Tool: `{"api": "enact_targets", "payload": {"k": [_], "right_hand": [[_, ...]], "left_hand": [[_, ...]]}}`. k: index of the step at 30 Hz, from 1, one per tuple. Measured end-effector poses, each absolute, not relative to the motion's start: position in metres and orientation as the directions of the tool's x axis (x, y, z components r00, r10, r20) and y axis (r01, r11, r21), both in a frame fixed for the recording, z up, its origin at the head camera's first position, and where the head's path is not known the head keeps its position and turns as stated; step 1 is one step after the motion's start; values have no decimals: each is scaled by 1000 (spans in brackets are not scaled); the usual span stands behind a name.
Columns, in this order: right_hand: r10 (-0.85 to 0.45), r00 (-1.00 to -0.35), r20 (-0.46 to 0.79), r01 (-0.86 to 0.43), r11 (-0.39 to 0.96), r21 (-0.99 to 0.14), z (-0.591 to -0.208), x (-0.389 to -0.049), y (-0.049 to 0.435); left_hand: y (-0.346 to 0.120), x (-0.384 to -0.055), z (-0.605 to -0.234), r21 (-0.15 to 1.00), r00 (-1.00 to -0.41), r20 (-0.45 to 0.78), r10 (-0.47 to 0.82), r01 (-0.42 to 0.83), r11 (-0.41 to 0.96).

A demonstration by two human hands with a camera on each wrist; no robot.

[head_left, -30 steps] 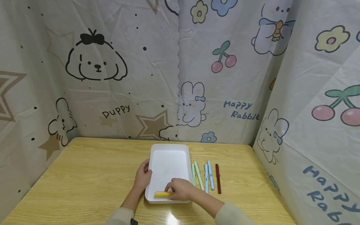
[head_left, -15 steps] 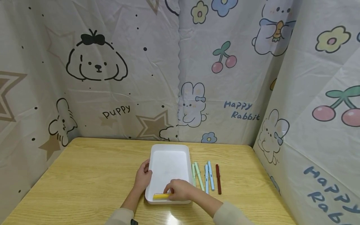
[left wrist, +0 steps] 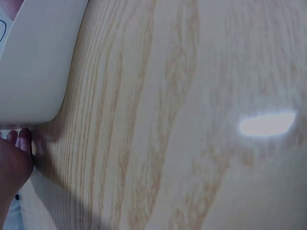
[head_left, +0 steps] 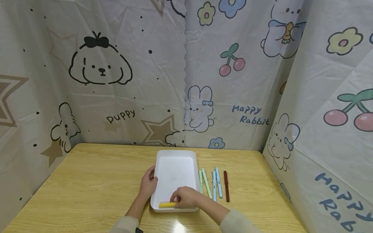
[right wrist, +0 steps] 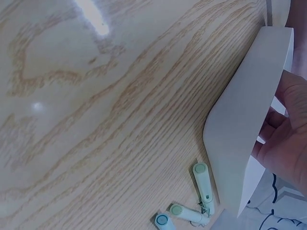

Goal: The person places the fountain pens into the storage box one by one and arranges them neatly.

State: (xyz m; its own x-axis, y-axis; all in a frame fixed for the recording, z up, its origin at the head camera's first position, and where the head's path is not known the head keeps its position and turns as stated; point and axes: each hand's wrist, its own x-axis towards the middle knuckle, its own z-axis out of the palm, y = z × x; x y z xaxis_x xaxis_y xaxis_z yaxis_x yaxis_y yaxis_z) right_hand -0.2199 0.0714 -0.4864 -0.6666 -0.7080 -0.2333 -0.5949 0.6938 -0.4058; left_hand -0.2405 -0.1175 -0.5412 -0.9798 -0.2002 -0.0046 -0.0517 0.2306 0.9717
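Where the right hand [head_left: 187, 196] pinches, a yellow pen [head_left: 166, 205] juts leftward.

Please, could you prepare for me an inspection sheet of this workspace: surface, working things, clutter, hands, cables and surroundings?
Surface: wood-grain table, with a bright reflection near the person.
Working things: white tray; yellow pen crosswise inside its near end; right of the tray, two light-green pens, two light-blue pens and one dark red pen.
Clutter: nothing seen.
Left hand: touches the tray's left side.
Right hand: fingers hold the yellow pen, covering its right end.
Cables: nothing seen.
Surroundings: pale fabric printed with cartoons, behind and on both sides.
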Motion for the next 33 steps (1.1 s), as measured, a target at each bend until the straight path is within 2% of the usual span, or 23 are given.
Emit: {"api": "enact_targets", "payload": {"k": [16,26,33], "right_hand": [[-707,-669,-230,-574,687,-445,-483,-220,75],[-655,-714,-246,-489,719,-493,-476,-226,84],[-668,-717,-197,-505,693,-514,-469,-232,93]], "left_hand": [[-116,-238,-540,971,-979,14,-201,-35,238],[-118,-240,-542,972,-981,26,-193,-21,235],[-117,-240,-541,972,-980,7,-197,-39,231]]}}
